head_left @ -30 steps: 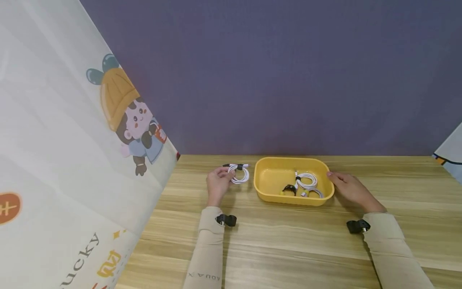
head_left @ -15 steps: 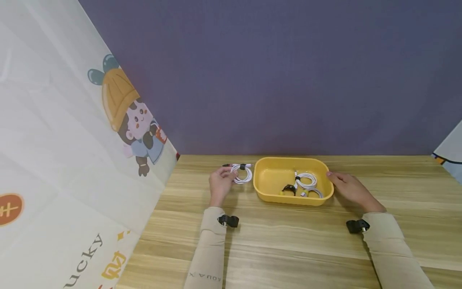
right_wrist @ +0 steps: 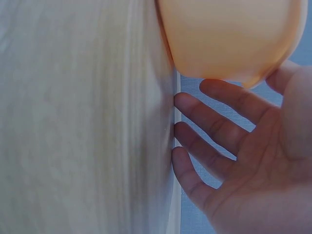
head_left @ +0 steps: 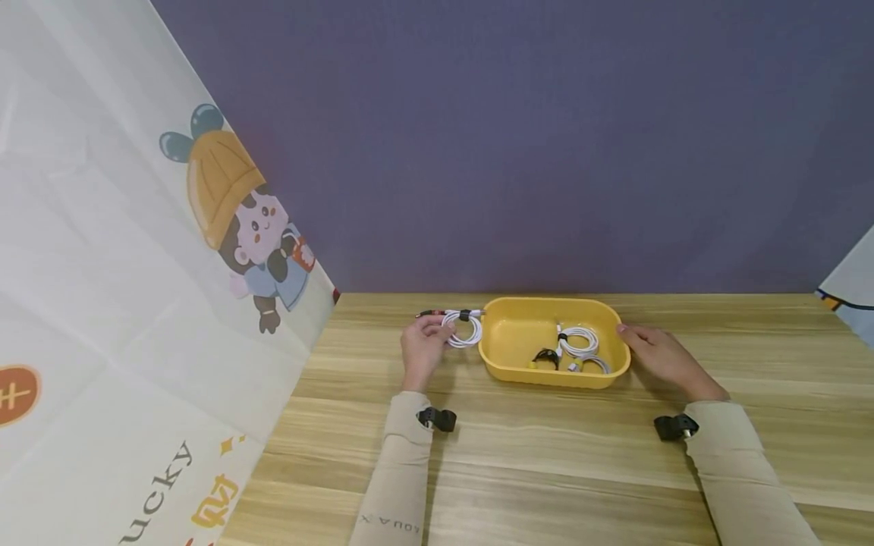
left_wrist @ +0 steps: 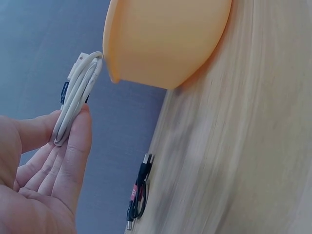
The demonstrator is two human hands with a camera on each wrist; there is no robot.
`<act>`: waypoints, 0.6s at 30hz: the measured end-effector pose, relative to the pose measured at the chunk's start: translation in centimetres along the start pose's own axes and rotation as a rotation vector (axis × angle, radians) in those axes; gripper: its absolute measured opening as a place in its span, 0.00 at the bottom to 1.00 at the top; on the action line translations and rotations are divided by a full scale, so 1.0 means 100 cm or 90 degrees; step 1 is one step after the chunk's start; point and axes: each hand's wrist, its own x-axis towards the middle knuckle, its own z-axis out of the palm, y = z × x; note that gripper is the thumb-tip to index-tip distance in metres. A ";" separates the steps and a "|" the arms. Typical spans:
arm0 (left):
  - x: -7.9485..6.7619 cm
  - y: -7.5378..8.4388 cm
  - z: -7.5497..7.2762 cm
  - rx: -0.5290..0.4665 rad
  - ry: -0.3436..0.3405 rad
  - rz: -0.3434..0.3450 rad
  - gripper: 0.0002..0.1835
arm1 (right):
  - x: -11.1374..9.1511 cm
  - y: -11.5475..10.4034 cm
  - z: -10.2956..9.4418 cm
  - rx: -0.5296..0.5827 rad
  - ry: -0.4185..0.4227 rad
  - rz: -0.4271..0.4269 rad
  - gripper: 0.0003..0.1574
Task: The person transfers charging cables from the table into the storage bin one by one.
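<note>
My left hand pinches a coiled white cable between thumb and fingers, just off the left end of a yellow plastic bin. In the left wrist view the coil is held above the table, its top close to the bin's rim; whether they touch I cannot tell. My right hand grips the bin's right end, thumb over the rim and index finger against the outer wall, other fingers spread. Inside the bin lie a white coiled cable, a small black cable and a greyish-white cable.
Beyond my left hand, a short black cable with a red band lies on the wooden table. A dark blue-purple panel rises along the table's back edge. To the left stands a white printed sheet.
My left hand has shifted rightward with the white cable, bringing it up to the bin's left rim. The right hand and the bin have hardly moved.
</note>
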 end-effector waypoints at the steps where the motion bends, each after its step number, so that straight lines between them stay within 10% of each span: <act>1: 0.000 0.000 0.001 -0.001 -0.001 0.002 0.10 | 0.000 0.000 0.000 0.001 0.000 -0.001 0.54; 18: -0.003 0.000 0.007 0.004 -0.001 0.020 0.09 | -0.001 -0.001 0.001 0.004 0.012 -0.008 0.51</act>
